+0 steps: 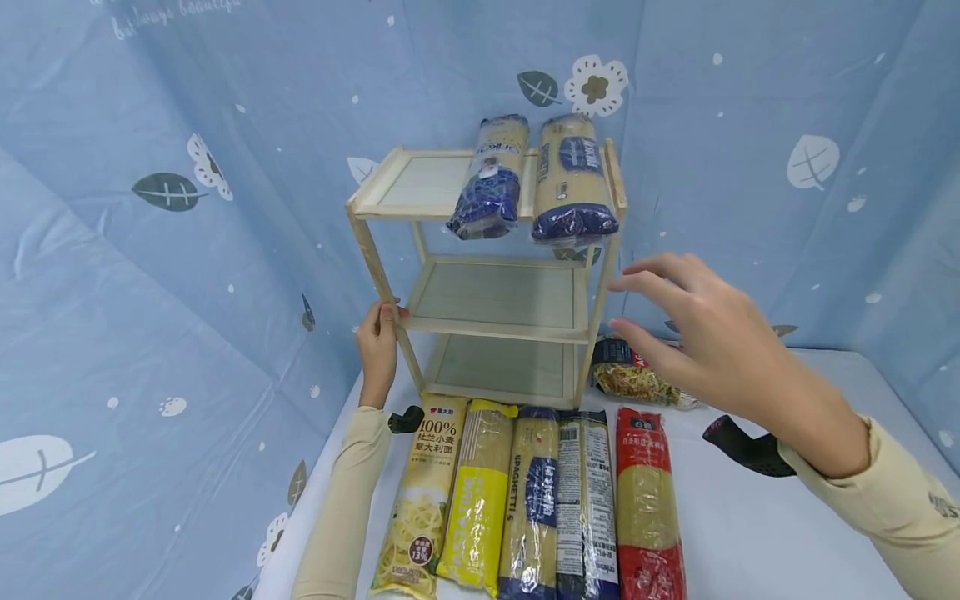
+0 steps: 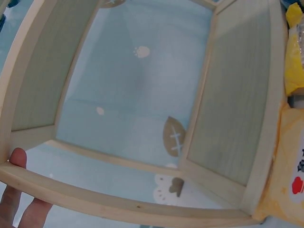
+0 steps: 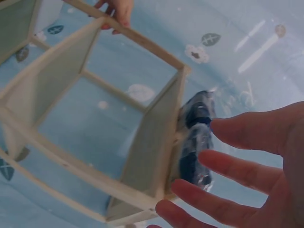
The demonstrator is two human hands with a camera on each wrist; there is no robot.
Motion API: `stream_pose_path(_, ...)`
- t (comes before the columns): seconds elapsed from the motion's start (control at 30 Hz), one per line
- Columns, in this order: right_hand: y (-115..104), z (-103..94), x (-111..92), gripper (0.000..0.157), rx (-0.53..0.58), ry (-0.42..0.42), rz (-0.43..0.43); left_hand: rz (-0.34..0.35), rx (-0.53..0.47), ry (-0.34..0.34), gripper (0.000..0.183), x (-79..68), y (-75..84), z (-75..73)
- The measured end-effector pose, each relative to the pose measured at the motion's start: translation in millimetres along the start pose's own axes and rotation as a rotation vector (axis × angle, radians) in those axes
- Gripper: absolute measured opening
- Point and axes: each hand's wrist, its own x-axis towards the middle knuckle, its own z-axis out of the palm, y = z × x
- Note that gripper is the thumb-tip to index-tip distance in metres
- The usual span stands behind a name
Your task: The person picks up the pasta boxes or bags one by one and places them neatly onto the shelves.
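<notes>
A three-tier wooden shelf rack [image 1: 495, 296] stands in the middle of the head view. My left hand [image 1: 377, 343] grips its left front post at the middle tier; in the left wrist view a fingertip [image 2: 18, 156] shows past the post [image 2: 118, 199]. Two clear-and-blue packs of spaghetti lie on the top tier, one in the middle [image 1: 491, 175] and one at the right end [image 1: 573, 175], their blue ends jutting over the front edge. My right hand [image 1: 697, 325] hangs in the air right of the rack, fingers spread, holding nothing.
Several pasta packs lie in a row before the rack: a cream one [image 1: 423, 492], a yellow one [image 1: 477, 500], a blue-labelled one [image 1: 530, 500], a dark-labelled one [image 1: 587, 500] and a red one [image 1: 648, 500]. Behind my right hand lies another pack [image 1: 630, 371]. Blue patterned cloth [image 1: 240, 250] surrounds everything.
</notes>
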Motion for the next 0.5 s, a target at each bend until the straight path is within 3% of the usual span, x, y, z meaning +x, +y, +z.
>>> stream_pose_path(0.27, 15.4, 10.7, -16.8, 0.035, 0.025, -0.014, 0.007, -0.015, -0.009, -0.014, 0.028, 0.5, 3.6, 0.4)
stream_pose_path(0.5, 21.6, 22.1, -35.6, 0.037, 0.02, -0.061, 0.064, -0.017, -0.005, -0.003, 0.03, 5.1, -26.0, 2.5)
